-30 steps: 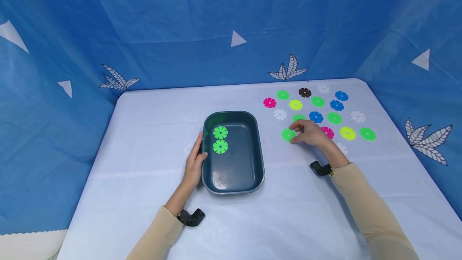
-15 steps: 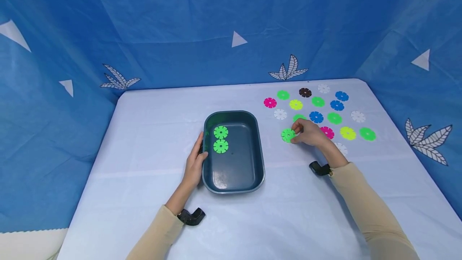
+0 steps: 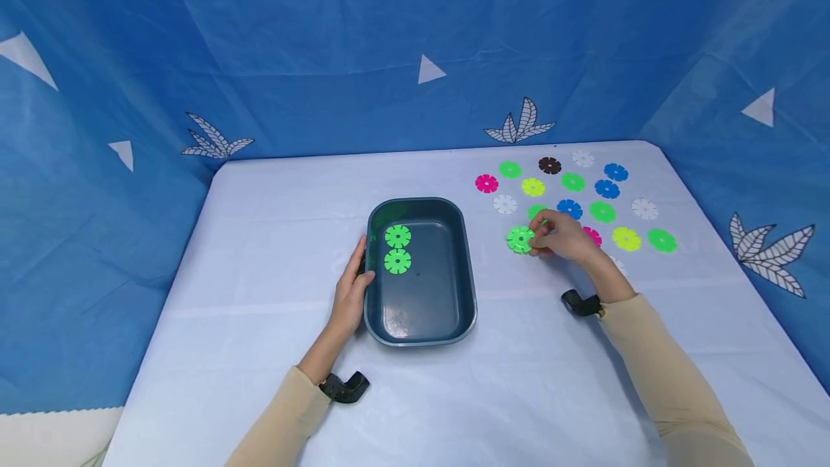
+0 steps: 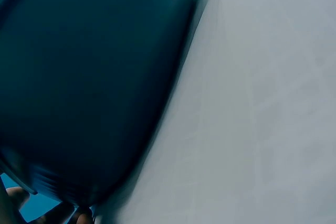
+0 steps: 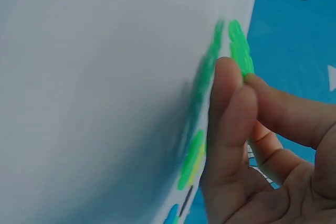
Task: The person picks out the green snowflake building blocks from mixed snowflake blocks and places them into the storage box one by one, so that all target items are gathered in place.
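**Green disc (image 3: 519, 240) pinched in right hand (image 3: 563, 238); tray (image 3: 428, 319) held by left hand (image 3: 348, 298)**

The right hand grips one disc by its near edge between thumb and fingers, a hold that suits so thin and flat a piece. The right-wrist view shows the disc apparently raised off the table (image 3: 272, 251); a darker green streak beside it is too blurred to identify.

The left hand grips the tray's left side, thumb over the rim and fingers along the outer wall, presumably to steady it. The tray stands between the hands, well apart from the pinched disc. Inside, two green discs (image 3: 398, 261) lie one behind the other towards the left wall.

Loose discs visible around and beyond the right hand, counted: five green discs (image 3: 662, 241), four white discs (image 3: 645, 209), three blue discs (image 3: 607, 189), two pink discs (image 3: 487, 184), two yellow discs (image 3: 627, 238) and one brown disc (image 3: 550, 165). They lie spaced out, perhaps for easy picking. The right hand and arm partly cover one green, one pink and one white.
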A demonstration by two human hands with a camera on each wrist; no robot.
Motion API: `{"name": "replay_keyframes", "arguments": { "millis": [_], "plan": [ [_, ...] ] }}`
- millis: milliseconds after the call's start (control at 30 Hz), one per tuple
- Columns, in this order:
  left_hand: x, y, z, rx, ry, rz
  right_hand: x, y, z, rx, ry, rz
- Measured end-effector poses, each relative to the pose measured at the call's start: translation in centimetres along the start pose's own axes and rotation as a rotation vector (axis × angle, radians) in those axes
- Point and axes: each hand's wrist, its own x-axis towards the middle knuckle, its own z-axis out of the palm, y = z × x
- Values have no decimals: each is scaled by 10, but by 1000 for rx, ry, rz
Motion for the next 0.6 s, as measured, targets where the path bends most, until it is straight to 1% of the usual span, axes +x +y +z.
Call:
{"name": "replay_keyframes", "arguments": {
  "millis": [133,267,467,600],
  "plan": [
    [0,1,0,-2,-2,-3,-4,-11,-1,48,11,-23],
    [0,0,0,-3,0,-2,-9,-30,4,73,18,-79],
    [0,-1,1,3,1,-7,-14,-61,19,105,37,-150],
    [0,0,0,9,6,-13,-15,-80,34,131,1,-189]
  ]
}}
